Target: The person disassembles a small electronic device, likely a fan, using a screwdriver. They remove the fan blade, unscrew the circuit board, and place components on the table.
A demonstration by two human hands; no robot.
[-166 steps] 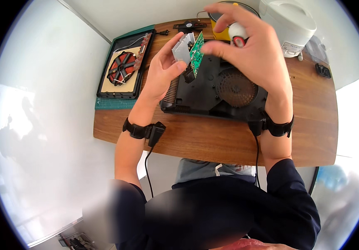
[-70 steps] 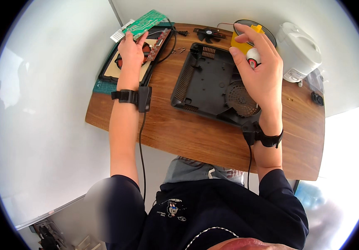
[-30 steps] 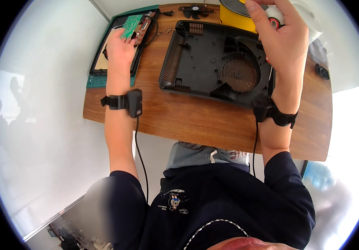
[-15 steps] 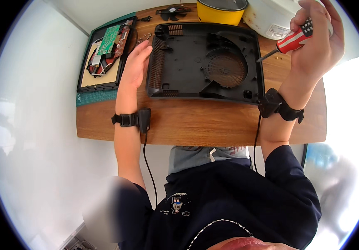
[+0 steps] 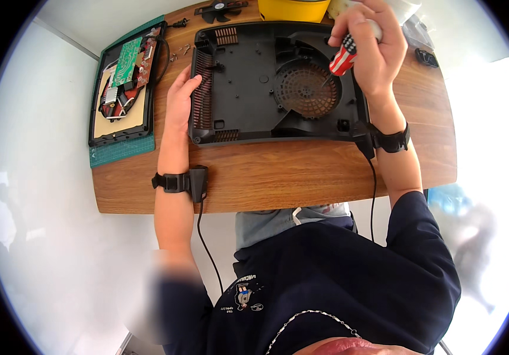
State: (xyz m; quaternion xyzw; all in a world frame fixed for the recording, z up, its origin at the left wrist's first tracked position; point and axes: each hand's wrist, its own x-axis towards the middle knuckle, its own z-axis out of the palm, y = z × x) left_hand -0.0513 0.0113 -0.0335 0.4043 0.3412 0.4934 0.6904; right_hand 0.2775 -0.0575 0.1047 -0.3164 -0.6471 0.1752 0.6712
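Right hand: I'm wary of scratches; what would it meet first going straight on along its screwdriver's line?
The screwdriver in the right hand would probably meet the round vent grille first; depth is unclear, so its tip may already touch it.

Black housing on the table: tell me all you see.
The black housing is a shallow, roughly rectangular shell that looks like matte moulded plastic, lying open side up on the wooden table. Slotted vents run along its left side and at both left corners; a round, brownish grille fills much of the right half. The left hand has its thumb at the left rim. The right hand holds a screwdriver over the grille; whether its tip touches is unclear.
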